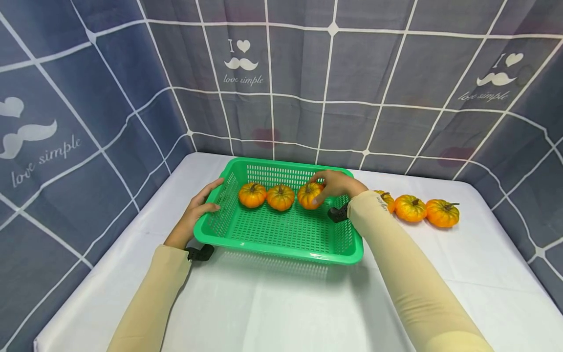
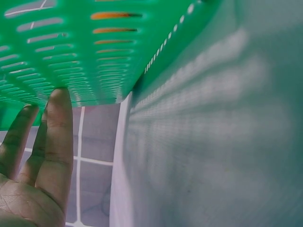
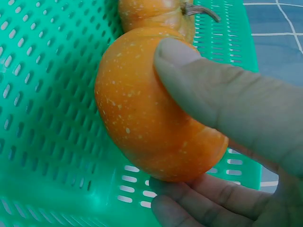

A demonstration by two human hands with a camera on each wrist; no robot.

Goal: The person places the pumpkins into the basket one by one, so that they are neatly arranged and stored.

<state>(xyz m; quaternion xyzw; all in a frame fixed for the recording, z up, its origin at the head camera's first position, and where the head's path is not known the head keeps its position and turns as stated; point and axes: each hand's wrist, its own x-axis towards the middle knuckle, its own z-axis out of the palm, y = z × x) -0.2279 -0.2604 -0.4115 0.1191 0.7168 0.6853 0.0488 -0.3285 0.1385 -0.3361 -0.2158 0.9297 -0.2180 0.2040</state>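
A green plastic basket (image 1: 281, 249) with slotted walls stands on a white-covered table. My left hand (image 1: 193, 215) holds its left rim, thumb over the edge; in the left wrist view, extended fingers (image 2: 56, 142) touch the outer wall. Inside the basket, my right hand (image 1: 336, 184) grips a small orange pumpkin (image 1: 308, 196). The right wrist view shows the thumb across this speckled pumpkin (image 3: 137, 104) and the other fingers beneath it. To its left in the head view sit two more pumpkins, a middle one (image 1: 280, 198) and a left one (image 1: 252, 195).
Right of the basket, three pumpkins lie in a row on the table: one partly hidden by the right sleeve (image 1: 385, 199), a middle one (image 1: 410, 208) and an outer one (image 1: 442, 213). Grey-blue checked curtains (image 1: 299, 63) enclose the table (image 1: 299, 308) at the back and sides.
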